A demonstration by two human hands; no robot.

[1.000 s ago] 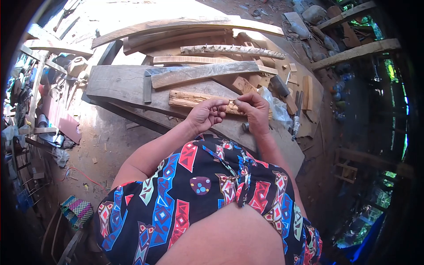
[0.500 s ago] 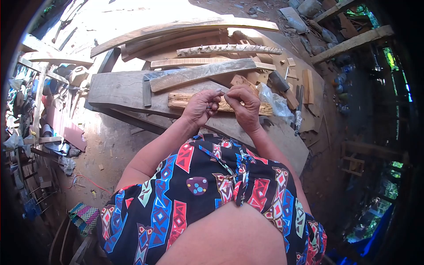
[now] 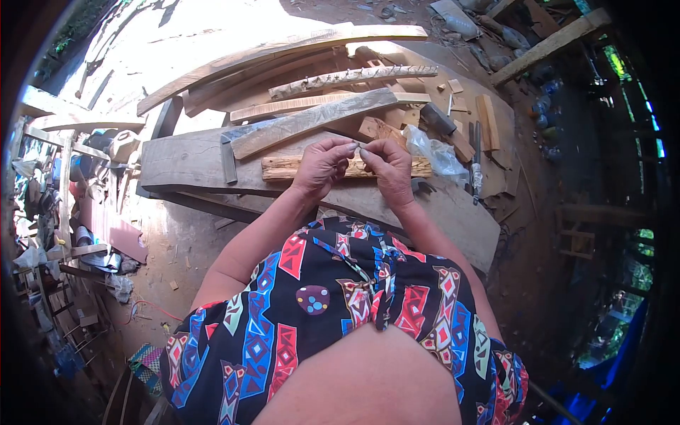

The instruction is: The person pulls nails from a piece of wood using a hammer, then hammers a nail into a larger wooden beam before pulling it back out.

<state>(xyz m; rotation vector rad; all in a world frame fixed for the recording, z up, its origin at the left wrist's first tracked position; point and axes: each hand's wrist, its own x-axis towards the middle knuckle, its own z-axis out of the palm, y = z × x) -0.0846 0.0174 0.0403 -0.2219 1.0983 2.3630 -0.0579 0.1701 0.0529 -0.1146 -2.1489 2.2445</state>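
My left hand (image 3: 324,168) and my right hand (image 3: 391,172) are raised over the bench, fingertips almost meeting. Each is closed in a pinch of thumb and finger. Something tiny and pale may be between the tips, too small to name. Just beneath them a rough, yellowish wood block (image 3: 278,168) lies on the thick grey plank (image 3: 180,152), partly covered by my hands. A clear plastic bag (image 3: 433,152) rests right of my right hand, near a dark-headed mallet (image 3: 438,119).
Behind my hands lie a curved grey board (image 3: 319,122), a nail-studded strip (image 3: 354,79) and a long curved beam (image 3: 283,53). A chisel-like tool (image 3: 477,166) and a short wood block (image 3: 489,120) are at right. Clutter fills the left side.
The view has shifted a little. My left fingers have gone from a loose curl to a pinch facing the right fingertips. The wood and tools lie as before.
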